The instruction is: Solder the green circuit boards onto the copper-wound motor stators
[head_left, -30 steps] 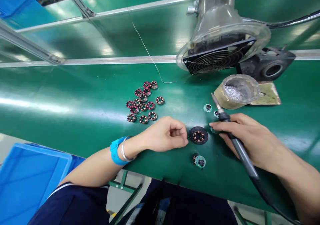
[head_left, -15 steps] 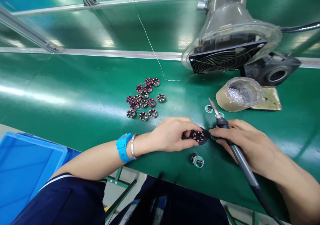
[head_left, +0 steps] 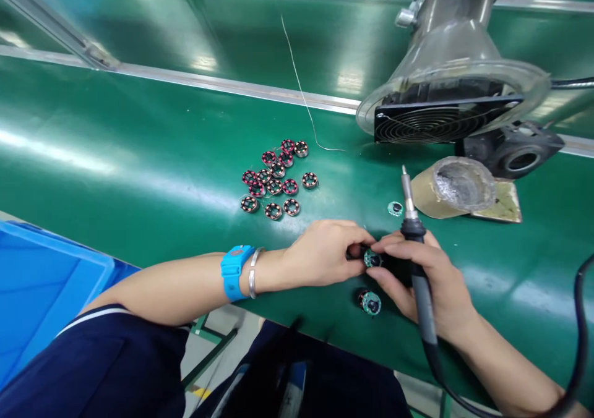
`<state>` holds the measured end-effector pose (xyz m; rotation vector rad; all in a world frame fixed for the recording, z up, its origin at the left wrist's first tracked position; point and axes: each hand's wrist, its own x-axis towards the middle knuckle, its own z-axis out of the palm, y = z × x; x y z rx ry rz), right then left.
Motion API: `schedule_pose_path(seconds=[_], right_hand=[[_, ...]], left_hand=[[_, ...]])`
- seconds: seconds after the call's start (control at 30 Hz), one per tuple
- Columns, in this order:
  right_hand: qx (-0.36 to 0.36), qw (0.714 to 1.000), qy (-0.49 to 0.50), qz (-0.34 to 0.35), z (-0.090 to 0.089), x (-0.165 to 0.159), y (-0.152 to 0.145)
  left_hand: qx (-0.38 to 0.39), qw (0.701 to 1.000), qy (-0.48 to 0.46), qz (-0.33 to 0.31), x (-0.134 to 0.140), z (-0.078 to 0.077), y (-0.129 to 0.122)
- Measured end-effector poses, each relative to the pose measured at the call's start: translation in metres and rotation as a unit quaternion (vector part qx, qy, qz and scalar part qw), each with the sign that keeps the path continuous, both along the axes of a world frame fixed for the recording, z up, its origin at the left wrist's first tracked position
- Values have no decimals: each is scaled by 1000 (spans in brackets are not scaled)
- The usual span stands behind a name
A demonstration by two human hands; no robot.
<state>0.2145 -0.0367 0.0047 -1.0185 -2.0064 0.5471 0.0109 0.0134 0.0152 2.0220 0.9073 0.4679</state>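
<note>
Green, glossy tabletop (head_left: 139, 133) under everything; light streaks at left. Over its far right, a clear plastic funnel-shaped hood (head_left: 457, 47), black square fan grille (head_left: 445, 121) in its mouth. Blue plastic bin (head_left: 41, 307) at lower left, just off the near edge.

2 hands meet near mid-table. Left hand (head_left: 325, 254): fingers and thumb bent inward at the left edge of a small green round circuit board with a black centre (head_left: 372, 258); fingertips partly hidden, cannot tell if pinching. Right hand (head_left: 443, 288): finger and thumb on opposite edges of that board, pinching it, with a grey-and-black soldering iron (head_left: 424, 307) held too, metal tip up.

Beige round cup (head_left: 424, 192), silvery inside, right of the iron's tip. Blue wristband (head_left: 236, 272) and silver metal bracelet (head_left: 252, 274) on the left wrist. Well left of the board, 14 ring-shaped wire coils (head_left: 284, 188), some pink, some copper. Nearer the body, 1 coil topped by a green board (head_left: 371, 303). Beside the iron, 1 loose green disc board (head_left: 395, 208).
</note>
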Motion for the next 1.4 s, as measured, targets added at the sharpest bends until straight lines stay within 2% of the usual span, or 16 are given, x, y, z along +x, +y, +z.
schedule_pose_path(seconds=[0.13, 0.3, 0.53, 0.67, 0.8, 0.9, 1.17, 1.27, 1.4], right_hand=[[4, 1000, -26, -1, -5, 3, 0], [51, 996, -66, -15, 0, 7, 0], [56, 993, -97, -37, 3, 6, -5], [64, 992, -105, -40, 4, 6, -6], [55, 992, -110, -37, 5, 7, -7], [59, 991, -115, -45, 6, 6, -8], [83, 985, -149, -36, 15, 6, -3], [79, 986, -149, -18, 18, 8, 1], [61, 989, -135, 1, 20, 12, 4]], left_hand=[[-19, 999, -7, -33, -8, 2, 10], [-9, 997, -55, -47, -12, 2, 15], [11, 989, -114, -98, -13, -3, 19], [-1, 990, -106, -96, -14, -3, 21], [-19, 995, -43, -88, -12, 1, 20], [-10, 998, -5, -58, -8, 2, 16], [36, 999, 24, 24, 0, -3, -1], [40, 999, 23, 17, 0, -3, 0], [7, 1000, 4, -24, -5, 0, 10]])
